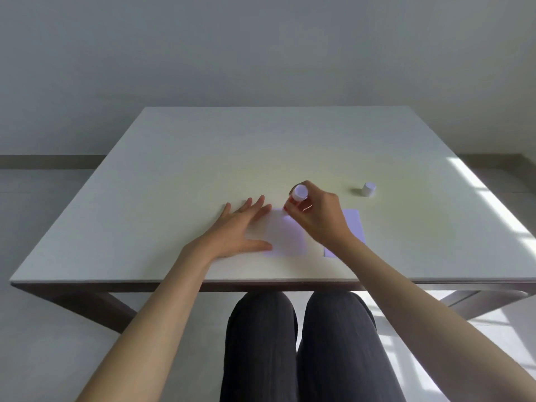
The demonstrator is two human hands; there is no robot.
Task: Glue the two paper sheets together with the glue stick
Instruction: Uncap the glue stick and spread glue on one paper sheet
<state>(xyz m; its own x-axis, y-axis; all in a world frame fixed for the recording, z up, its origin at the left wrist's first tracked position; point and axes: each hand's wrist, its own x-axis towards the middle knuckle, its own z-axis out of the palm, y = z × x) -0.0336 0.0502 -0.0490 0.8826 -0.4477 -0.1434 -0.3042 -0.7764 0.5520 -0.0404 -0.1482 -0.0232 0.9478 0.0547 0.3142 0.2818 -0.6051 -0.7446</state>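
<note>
Two pale paper sheets lie side by side near the table's front edge. My left hand [242, 230] rests flat, fingers spread, on the left part of the left sheet [285, 236]. My right hand [317, 216] grips the glue stick [298, 195] upright, its white end up and its lower tip touching the far right corner of that sheet. The right sheet [352, 224] lies partly hidden under my right wrist. The glue stick's white cap [368, 189] stands alone on the table, farther back and to the right.
The white table [203, 158] has dark legs and stands before a plain wall. Sunlight falls across its right edge. My knees in dark trousers show below the front edge.
</note>
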